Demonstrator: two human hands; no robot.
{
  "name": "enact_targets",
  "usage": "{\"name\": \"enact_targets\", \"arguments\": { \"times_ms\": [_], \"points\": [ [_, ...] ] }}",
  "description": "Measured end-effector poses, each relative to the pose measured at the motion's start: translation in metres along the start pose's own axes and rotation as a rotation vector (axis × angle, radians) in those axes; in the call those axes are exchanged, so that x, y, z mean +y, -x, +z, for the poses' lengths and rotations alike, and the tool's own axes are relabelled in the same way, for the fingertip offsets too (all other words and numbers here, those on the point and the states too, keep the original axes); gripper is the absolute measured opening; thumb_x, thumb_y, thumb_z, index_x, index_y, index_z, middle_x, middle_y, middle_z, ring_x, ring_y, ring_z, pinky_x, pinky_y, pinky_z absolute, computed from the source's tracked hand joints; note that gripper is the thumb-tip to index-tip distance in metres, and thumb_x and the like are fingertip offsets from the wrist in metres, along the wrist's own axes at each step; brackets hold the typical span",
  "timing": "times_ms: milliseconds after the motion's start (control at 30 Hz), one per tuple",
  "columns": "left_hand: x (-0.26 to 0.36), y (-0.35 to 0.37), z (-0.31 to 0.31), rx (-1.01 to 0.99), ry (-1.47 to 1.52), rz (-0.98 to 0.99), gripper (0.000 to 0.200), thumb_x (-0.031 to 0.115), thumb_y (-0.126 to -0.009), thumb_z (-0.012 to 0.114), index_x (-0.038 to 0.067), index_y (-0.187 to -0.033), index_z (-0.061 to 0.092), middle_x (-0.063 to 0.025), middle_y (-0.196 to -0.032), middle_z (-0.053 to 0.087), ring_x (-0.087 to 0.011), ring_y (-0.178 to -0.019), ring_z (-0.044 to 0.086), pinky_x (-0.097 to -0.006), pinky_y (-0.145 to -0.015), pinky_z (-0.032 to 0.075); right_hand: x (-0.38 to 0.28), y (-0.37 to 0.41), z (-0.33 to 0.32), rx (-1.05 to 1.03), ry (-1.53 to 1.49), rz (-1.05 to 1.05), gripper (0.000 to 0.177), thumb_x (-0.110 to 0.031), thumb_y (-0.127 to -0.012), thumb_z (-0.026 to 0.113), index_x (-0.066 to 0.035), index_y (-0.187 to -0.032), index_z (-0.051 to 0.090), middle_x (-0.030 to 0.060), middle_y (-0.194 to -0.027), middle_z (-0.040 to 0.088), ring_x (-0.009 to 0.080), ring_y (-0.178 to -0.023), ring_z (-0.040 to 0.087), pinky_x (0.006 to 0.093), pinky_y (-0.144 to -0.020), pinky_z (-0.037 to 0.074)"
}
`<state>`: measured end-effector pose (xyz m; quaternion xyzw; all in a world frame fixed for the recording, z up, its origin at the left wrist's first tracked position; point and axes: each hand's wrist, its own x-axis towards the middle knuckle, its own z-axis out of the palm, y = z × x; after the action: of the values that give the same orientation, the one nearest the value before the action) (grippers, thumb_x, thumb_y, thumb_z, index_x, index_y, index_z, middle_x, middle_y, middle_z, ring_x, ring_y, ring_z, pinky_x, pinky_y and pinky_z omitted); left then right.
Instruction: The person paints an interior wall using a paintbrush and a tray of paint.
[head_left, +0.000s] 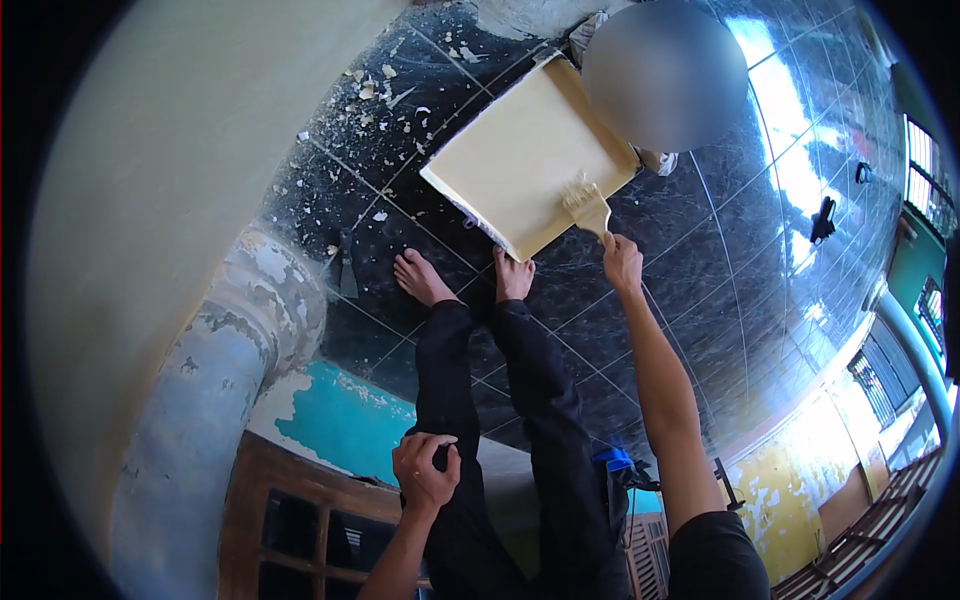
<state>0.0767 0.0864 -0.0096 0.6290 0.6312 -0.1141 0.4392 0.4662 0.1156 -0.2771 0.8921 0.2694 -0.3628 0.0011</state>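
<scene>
My right hand (623,263) is closed around the handle of a wide paintbrush (592,212). The brush's pale, paint-coated bristles touch the cream paint near the right side of a shallow rectangular paint tray (437,180). Cream paint (530,150) covers the tray's bottom. My left hand (425,470) is at my dark trouser leg around the knee, its fingers loosely curled and the thumb apart from them; I see nothing held in it. My bare feet (425,278) stand on the floor by the tray's near edge.
Dark glossy tiles (660,220) make up the floor, strewn with paint flakes (368,90) at the upper left. A scraper (348,268) lies near a peeling column (215,350). A pale wall (170,120) rises at left. Farther right on the floor is a dark object (823,220).
</scene>
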Motion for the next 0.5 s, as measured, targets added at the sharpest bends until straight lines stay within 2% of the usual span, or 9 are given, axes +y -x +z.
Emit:
{"name": "enact_targets", "arguments": {
  "times_ms": [100, 433, 500],
  "points": [
    [-0.001, -0.001, 0.000, 0.001, 0.007, -0.002, 0.010, 0.016, -0.075, 0.069, 0.014, -0.085, 0.071, -0.0018, -0.084, 0.065, -0.0237, -0.087, 0.061, -0.0378, -0.079, 0.043, 0.003, 0.012, -0.003, 0.020, -0.037, -0.039, 0.034, -0.031, -0.096, 0.051, -0.003, -0.093, 0.069, 0.0270, -0.083, 0.065, 0.0467, -0.083, 0.064, 0.0503, -0.073, 0.049],
    [-0.004, -0.001, 0.001, 0.021, 0.021, -0.012, 0.011, 0.015, -0.074, 0.069, 0.015, -0.085, 0.071, -0.0019, -0.084, 0.065, -0.0240, -0.088, 0.061, -0.0381, -0.079, 0.043, 0.004, 0.023, -0.020, 0.007, 0.013, -0.054, 0.034, -0.031, -0.096, 0.052, -0.001, -0.093, 0.070, 0.0265, -0.081, 0.065, 0.0463, -0.081, 0.064, 0.0490, -0.072, 0.048],
    [-0.005, 0.000, 0.000, 0.022, 0.024, -0.012, 0.011, 0.015, -0.074, 0.069, 0.015, -0.085, 0.071, -0.0021, -0.084, 0.065, -0.0242, -0.088, 0.061, -0.0384, -0.080, 0.043, 0.005, 0.026, -0.024, 0.003, 0.049, -0.032, 0.033, -0.031, -0.096, 0.053, -0.003, -0.094, 0.071, 0.0250, -0.078, 0.065, 0.0432, -0.078, 0.066, 0.0476, -0.071, 0.049]
  ]
}}
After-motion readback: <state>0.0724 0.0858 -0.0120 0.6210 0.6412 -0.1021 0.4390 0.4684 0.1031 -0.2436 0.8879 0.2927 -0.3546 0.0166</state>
